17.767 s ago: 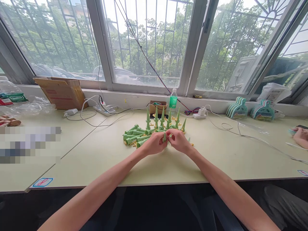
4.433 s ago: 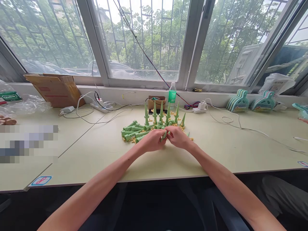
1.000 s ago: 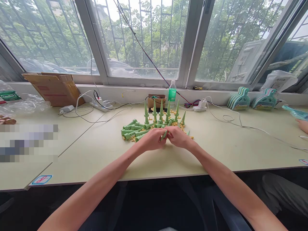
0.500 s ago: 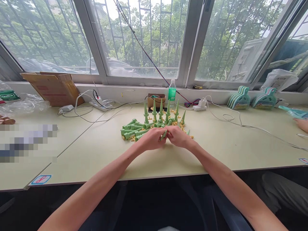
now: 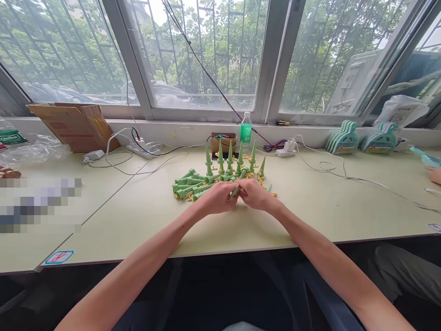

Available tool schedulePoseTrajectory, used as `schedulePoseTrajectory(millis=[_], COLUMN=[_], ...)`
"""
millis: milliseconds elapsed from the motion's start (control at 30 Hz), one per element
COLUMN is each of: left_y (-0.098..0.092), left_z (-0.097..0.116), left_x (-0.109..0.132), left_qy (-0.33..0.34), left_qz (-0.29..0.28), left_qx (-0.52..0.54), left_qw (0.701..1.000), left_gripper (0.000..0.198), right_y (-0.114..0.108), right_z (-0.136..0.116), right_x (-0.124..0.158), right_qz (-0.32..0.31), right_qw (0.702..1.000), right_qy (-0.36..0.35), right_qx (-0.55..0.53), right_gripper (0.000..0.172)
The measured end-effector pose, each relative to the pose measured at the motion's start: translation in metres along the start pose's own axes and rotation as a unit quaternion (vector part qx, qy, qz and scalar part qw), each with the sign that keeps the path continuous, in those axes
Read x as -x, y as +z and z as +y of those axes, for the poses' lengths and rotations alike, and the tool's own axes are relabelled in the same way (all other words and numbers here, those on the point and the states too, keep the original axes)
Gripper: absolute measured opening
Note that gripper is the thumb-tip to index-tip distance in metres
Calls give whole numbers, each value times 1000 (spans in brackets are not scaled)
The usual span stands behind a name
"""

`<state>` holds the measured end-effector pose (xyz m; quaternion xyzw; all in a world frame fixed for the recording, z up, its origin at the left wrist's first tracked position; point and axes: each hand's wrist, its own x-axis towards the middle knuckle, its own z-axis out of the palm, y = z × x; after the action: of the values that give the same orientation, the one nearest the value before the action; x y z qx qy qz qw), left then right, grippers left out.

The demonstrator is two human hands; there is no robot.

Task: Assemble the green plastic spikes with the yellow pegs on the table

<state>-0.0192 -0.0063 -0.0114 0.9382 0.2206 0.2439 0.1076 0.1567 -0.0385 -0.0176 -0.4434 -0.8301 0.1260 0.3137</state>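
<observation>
My left hand (image 5: 219,198) is closed around a green plastic watering spike (image 5: 234,192), whose pointed body shows between the fingers. Pressed up against it, my right hand (image 5: 255,194) has its fingers pinched at the spike's upper end; what lies in that pinch is hidden. Just beyond both hands, several green spikes (image 5: 186,189) lie heaped on the left. A row of spikes with yellow side valves stands point up behind, one of them a tall spike (image 5: 208,162). Small yellow valves (image 5: 273,193) are scattered around my right hand, partly covered by it.
Behind the spikes stand a small cardboard box (image 5: 220,143) and a green-labelled bottle (image 5: 245,128). White cables (image 5: 330,169) and power strips run along the back. Teal hanger-shaped items (image 5: 342,138) stand at right, near another person's hand (image 5: 434,174). A large carton (image 5: 74,128) leans at left.
Both my hands stay together over the same spike, with barely any visible shift. At the right edge, the other person's hand and its teal item have moved outward to the right.
</observation>
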Motion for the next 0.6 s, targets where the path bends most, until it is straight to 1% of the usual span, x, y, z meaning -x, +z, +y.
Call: schedulePoseTrajectory(millis=[167,600], left_y=[0,1], left_z=[-1,-1], left_x=[0,0], left_qy=[-1,39], left_qz=[1,27], left_qx=[-4,-14], left_qw=[1000,999], left_gripper=[11,20], right_y=[2,4], right_z=[3,9], right_x=[-1,-2], right_qz=[4,30], right_qw=[1000,999], right_qy=[-7,-20], right_qx=[5,-10], right_gripper=[18,19])
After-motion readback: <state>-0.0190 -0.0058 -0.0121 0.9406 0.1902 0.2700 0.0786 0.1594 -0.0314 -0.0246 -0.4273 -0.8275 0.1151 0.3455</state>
